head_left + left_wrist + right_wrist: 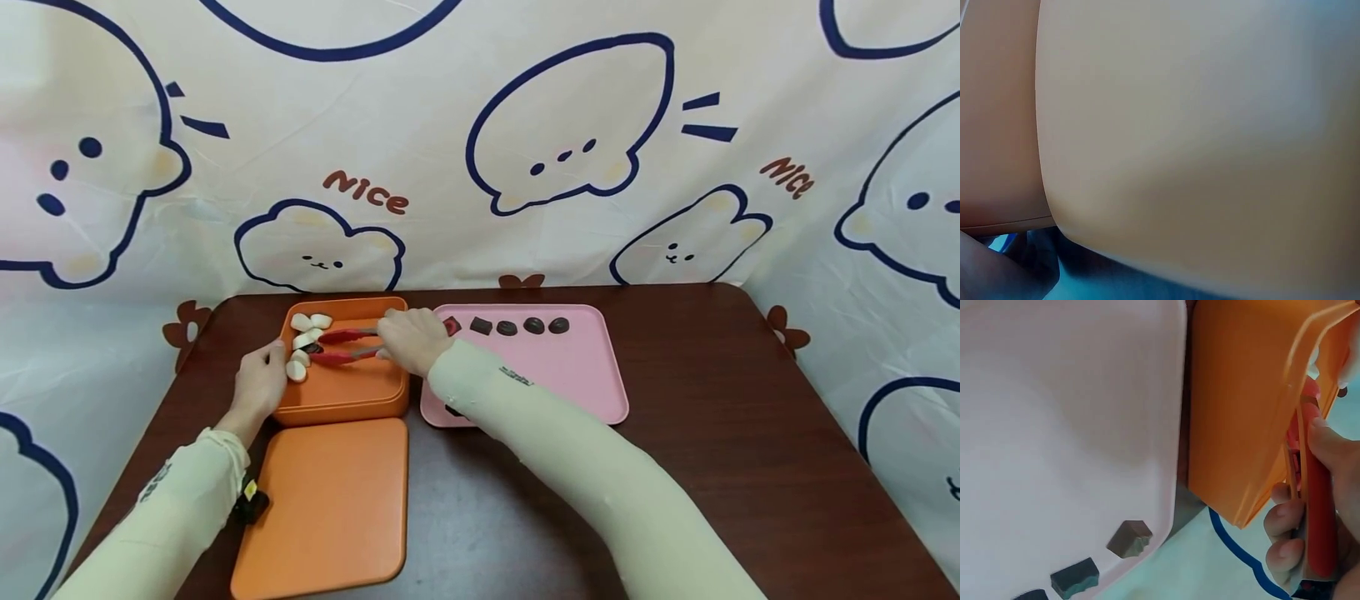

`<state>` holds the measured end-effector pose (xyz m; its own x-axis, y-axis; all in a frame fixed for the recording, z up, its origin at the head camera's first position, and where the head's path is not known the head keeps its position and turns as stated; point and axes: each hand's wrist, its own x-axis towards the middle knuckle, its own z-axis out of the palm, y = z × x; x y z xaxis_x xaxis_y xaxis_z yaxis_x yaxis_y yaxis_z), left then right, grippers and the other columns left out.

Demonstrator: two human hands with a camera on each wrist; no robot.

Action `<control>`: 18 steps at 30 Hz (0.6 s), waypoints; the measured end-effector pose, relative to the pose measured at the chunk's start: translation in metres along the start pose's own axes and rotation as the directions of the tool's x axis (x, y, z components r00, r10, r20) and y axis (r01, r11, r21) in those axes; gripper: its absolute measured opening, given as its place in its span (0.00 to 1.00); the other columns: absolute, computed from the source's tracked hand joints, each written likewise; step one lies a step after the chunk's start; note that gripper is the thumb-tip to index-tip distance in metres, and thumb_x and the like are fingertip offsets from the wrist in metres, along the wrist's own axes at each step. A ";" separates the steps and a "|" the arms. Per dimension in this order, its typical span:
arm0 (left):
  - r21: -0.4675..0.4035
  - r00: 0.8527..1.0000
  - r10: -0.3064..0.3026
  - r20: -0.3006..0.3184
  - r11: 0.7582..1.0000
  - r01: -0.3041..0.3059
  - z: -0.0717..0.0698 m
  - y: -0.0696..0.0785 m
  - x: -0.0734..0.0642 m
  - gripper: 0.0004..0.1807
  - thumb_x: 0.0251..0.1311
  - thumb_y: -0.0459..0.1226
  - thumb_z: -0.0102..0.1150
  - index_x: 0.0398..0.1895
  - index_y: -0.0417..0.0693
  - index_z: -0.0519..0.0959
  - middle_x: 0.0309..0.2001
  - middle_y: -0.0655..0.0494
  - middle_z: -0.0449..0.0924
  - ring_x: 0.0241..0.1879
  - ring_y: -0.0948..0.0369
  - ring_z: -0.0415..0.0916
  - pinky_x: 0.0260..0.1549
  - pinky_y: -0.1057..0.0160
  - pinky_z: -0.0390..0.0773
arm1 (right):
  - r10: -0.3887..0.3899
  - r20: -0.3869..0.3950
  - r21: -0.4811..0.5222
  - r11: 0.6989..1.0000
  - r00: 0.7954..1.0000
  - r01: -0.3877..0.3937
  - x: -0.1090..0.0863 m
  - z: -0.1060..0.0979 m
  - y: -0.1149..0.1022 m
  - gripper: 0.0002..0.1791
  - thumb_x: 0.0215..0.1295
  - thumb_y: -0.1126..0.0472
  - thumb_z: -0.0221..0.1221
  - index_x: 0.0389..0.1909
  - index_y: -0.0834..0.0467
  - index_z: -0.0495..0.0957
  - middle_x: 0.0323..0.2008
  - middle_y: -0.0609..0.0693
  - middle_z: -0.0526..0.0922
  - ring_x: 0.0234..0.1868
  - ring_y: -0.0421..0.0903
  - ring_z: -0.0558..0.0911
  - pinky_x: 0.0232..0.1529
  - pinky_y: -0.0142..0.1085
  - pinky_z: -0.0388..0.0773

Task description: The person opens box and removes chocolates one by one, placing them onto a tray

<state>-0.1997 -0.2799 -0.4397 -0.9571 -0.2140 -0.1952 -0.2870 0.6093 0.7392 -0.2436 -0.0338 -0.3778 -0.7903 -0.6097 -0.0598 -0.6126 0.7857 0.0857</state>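
Gripping red tongs (340, 357) w/ R hand (412, 337) fingers is prob. calling for a light squeeze on dark pc. (312, 348) ahead of them, L hand (259, 381) fingers holding orange box (345, 412) steady.

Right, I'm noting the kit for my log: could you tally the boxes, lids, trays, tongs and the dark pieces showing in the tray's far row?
Orange box: 1
Orange lid: 1
Pink tray: 1
Red-tipped tongs: 1
Dark pieces in the far row: 5
Total: 9
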 end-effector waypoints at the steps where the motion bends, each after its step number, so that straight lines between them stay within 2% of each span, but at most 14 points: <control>1: -0.002 1.000 -0.003 0.000 1.000 0.003 0.000 0.000 0.001 0.37 0.79 0.55 0.18 0.80 0.43 0.55 0.76 0.31 0.57 0.75 0.35 0.55 0.70 0.33 0.61 | 0.004 0.001 0.001 1.000 1.000 -0.004 0.000 0.001 0.000 0.19 0.72 0.39 0.56 0.44 0.49 0.84 0.40 0.44 0.83 0.34 0.41 0.83 0.34 0.32 0.82; 3: -0.002 1.000 -0.003 0.001 1.000 0.003 0.000 0.001 0.001 0.37 0.79 0.55 0.18 0.80 0.44 0.55 0.78 0.33 0.53 0.75 0.35 0.53 0.71 0.32 0.59 | 0.011 -0.001 0.005 1.000 1.000 -0.011 -0.001 0.002 0.001 0.19 0.72 0.39 0.56 0.44 0.49 0.84 0.39 0.44 0.83 0.34 0.42 0.83 0.34 0.33 0.83; 7: -0.001 1.000 0.000 -0.010 1.000 0.000 -0.001 0.000 0.002 0.38 0.79 0.55 0.18 0.77 0.41 0.61 0.73 0.31 0.62 0.72 0.37 0.60 0.69 0.35 0.63 | 0.019 -0.010 0.015 1.000 1.000 -0.018 -0.002 0.005 0.002 0.19 0.72 0.38 0.55 0.43 0.48 0.83 0.38 0.43 0.83 0.33 0.42 0.83 0.32 0.34 0.82; 8: 0.000 1.000 0.001 -0.014 1.000 -0.001 -0.001 -0.001 0.002 0.38 0.79 0.55 0.18 0.75 0.40 0.64 0.68 0.29 0.65 0.69 0.38 0.63 0.66 0.37 0.66 | 0.017 -0.012 0.017 1.000 1.000 -0.017 -0.003 0.006 0.002 0.19 0.72 0.38 0.55 0.43 0.49 0.83 0.37 0.43 0.83 0.32 0.41 0.83 0.31 0.33 0.82; 10: 0.001 1.000 -0.004 -0.018 1.000 0.004 0.000 -0.001 0.002 0.39 0.79 0.55 0.18 0.64 0.35 0.72 0.55 0.28 0.69 0.60 0.39 0.66 0.56 0.43 0.69 | 0.016 -0.011 0.020 1.000 1.000 -0.016 -0.005 0.006 0.003 0.19 0.72 0.38 0.56 0.43 0.49 0.83 0.37 0.43 0.82 0.31 0.41 0.82 0.29 0.32 0.80; 11: 0.006 1.000 0.000 -0.014 1.000 0.000 0.000 -0.002 0.002 0.39 0.79 0.55 0.18 0.67 0.37 0.71 0.59 0.27 0.69 0.62 0.38 0.67 0.59 0.41 0.69 | 0.017 -0.009 0.020 1.000 1.000 -0.017 -0.006 0.005 0.003 0.19 0.72 0.38 0.56 0.42 0.48 0.83 0.36 0.43 0.82 0.30 0.41 0.81 0.28 0.31 0.78; 15: 0.005 1.000 0.007 -0.003 1.000 -0.007 0.001 -0.003 0.001 0.39 0.79 0.56 0.17 0.69 0.37 0.70 0.65 0.28 0.67 0.64 0.36 0.65 0.61 0.40 0.69 | 0.037 -0.005 0.028 0.999 0.999 -0.037 -0.013 -0.001 0.007 0.18 0.71 0.39 0.57 0.39 0.49 0.83 0.34 0.44 0.81 0.27 0.41 0.79 0.23 0.30 0.74; 16: 0.004 1.000 0.015 0.000 1.000 -0.015 0.001 -0.002 0.001 0.39 0.79 0.55 0.17 0.74 0.39 0.66 0.70 0.29 0.64 0.68 0.36 0.63 0.64 0.37 0.67 | 0.043 -0.005 0.028 0.999 0.999 -0.043 -0.015 -0.003 0.008 0.18 0.71 0.39 0.58 0.38 0.49 0.83 0.33 0.44 0.81 0.27 0.41 0.79 0.22 0.30 0.74; 18: 0.004 1.000 0.024 -0.006 1.000 -0.024 0.000 -0.001 0.001 0.39 0.79 0.55 0.18 0.68 0.37 0.71 0.65 0.28 0.68 0.63 0.37 0.67 0.59 0.41 0.70 | 0.050 -0.007 0.026 0.998 0.999 -0.050 -0.018 -0.008 0.010 0.18 0.71 0.40 0.58 0.36 0.50 0.83 0.33 0.45 0.82 0.26 0.41 0.79 0.22 0.30 0.74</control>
<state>-0.2007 -0.2812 -0.4409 -0.9635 -0.2037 -0.1736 -0.2640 0.6170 0.7413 -0.2353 -0.0153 -0.3683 -0.8200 -0.5704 -0.0485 -0.5724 0.8176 0.0627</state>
